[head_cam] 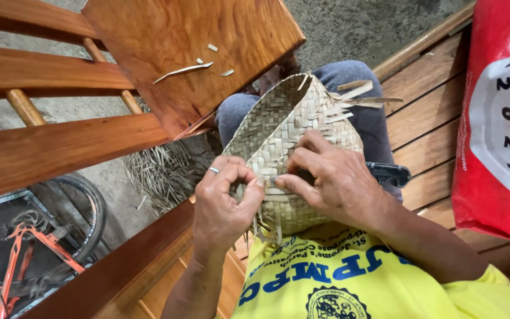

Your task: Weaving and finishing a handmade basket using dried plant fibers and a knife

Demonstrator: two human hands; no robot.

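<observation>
While the woven palm-leaf basket [290, 136] rests on the person's lap, just beyond the yellow shirt [337, 277], both hands work its near wall: the left hand [222, 198], at seven o'clock of the basket, pinches a loose strip [259, 177], and the right hand [332, 177], at five o'clock, presses fingertips on the weave beside it. Pulled too hard, the dry strip could snap or loosen neighbouring plaits. Farther off, at eleven o'clock, leaf trimmings [183, 71] lie on a wooden worktop [166, 35].
</observation>
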